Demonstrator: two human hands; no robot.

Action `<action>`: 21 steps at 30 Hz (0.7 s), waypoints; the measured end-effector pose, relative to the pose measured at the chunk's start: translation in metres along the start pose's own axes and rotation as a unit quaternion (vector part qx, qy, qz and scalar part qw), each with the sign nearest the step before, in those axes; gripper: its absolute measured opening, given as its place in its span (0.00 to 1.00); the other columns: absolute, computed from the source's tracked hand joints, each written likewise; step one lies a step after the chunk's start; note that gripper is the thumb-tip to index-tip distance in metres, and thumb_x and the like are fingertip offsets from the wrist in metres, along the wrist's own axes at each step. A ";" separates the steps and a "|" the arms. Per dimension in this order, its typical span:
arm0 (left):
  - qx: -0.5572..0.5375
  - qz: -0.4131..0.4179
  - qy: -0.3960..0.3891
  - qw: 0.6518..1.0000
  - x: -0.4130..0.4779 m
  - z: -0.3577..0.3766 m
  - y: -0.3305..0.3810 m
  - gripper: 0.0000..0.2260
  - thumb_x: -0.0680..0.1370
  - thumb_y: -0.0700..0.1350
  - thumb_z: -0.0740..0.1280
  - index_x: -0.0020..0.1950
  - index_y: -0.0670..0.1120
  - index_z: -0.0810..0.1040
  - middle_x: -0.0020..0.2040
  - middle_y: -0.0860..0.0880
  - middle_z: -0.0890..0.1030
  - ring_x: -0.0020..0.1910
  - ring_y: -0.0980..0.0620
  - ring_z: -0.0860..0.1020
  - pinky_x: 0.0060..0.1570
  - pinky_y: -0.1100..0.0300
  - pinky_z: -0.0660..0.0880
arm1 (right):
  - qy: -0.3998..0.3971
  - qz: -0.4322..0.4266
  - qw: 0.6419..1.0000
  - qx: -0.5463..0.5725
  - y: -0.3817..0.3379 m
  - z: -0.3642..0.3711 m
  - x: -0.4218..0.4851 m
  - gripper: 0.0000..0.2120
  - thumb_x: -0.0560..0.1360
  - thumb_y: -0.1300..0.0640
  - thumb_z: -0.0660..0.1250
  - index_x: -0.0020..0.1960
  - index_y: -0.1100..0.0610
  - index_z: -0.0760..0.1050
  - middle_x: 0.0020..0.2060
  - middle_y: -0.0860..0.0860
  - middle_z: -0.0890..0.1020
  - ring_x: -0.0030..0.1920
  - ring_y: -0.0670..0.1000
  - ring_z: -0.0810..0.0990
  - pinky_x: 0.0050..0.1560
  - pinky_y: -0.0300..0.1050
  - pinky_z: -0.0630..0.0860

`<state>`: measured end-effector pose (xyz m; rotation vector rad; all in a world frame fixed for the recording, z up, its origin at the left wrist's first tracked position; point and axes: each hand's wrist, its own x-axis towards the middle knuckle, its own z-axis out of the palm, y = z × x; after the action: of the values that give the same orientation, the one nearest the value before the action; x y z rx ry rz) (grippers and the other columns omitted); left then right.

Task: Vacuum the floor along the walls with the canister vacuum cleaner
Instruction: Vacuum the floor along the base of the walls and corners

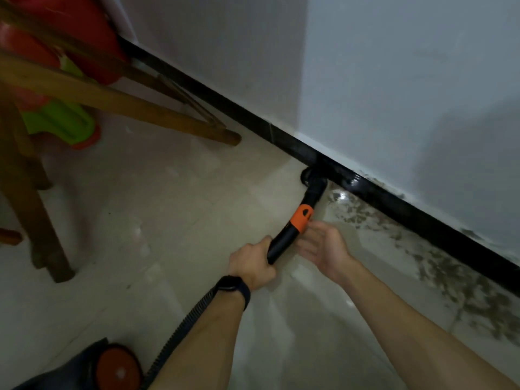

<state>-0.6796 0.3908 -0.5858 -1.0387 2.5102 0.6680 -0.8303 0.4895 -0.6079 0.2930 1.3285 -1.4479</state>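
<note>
Bottom edge cuts off the vacuum canister [112,367].

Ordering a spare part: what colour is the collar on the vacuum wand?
Orange collar on a black wand; head view.

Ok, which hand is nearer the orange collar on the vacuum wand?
Right. The right hand is open just beside the orange collar; the left hand grips the black wand lower down.
</note>
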 end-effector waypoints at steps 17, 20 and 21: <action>-0.083 -0.064 0.055 0.993 -0.019 -0.013 0.036 0.11 0.69 0.48 0.67 0.48 0.56 0.70 0.39 0.50 0.79 0.37 0.45 0.78 0.34 0.57 0.74 | -0.040 -0.023 0.993 -0.109 -0.023 0.009 -0.025 0.20 0.82 0.40 0.64 0.67 0.52 0.74 0.58 0.55 0.84 0.50 0.56 0.86 0.46 0.51 0.80; -0.201 -0.099 0.067 0.972 -0.002 -0.037 0.021 0.12 0.66 0.44 0.70 0.46 0.55 0.74 0.36 0.48 0.82 0.31 0.46 0.82 0.34 0.52 0.81 | -0.027 -0.047 0.976 -0.213 -0.023 0.016 -0.013 0.20 0.82 0.37 0.62 0.63 0.51 0.75 0.57 0.54 0.84 0.51 0.54 0.85 0.49 0.49 0.79; -0.246 -0.104 0.066 0.962 0.002 -0.045 0.016 0.12 0.65 0.41 0.70 0.45 0.53 0.76 0.35 0.47 0.82 0.29 0.45 0.81 0.33 0.50 0.81 | -0.020 -0.064 0.961 -0.267 -0.022 0.017 -0.008 0.20 0.81 0.36 0.62 0.61 0.51 0.75 0.58 0.54 0.83 0.53 0.54 0.83 0.52 0.50 0.79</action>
<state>-0.6980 0.3753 -0.5451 -1.5340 2.3451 1.2294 -0.8367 0.4751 -0.5841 -0.1787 1.6663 -1.1339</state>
